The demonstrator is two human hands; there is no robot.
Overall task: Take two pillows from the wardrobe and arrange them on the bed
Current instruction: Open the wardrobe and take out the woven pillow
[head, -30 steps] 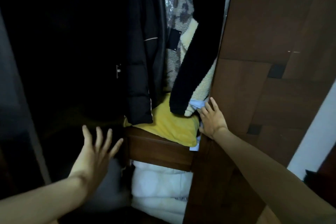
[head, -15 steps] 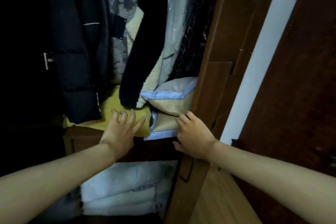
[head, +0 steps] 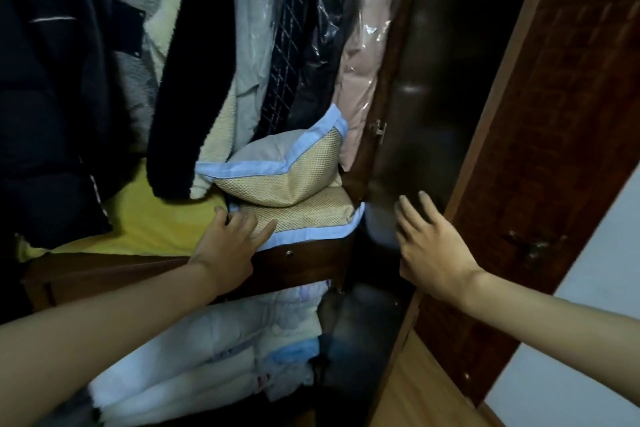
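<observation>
Two pillows with beige mesh faces and light blue borders lie stacked on a wooden shelf inside the open wardrobe. The upper pillow is bent and leans under the hanging clothes. The lower pillow lies flat beneath it. My left hand rests with spread fingers on the front left corner of the lower pillow. My right hand is open with fingers apart, a little to the right of the pillows, in front of the dark wardrobe door; it holds nothing.
Hanging coats and plastic-covered garments crowd down onto the pillows. A yellow cloth lies on the shelf to the left. The wooden shelf front has folded white bedding below. A brown room door stands at the right.
The view has shifted right and the wardrobe door has swung further open, showing both pillows in full. My left hand moved from the yellow cloth onto the lower pillow; my right hand moved right.
</observation>
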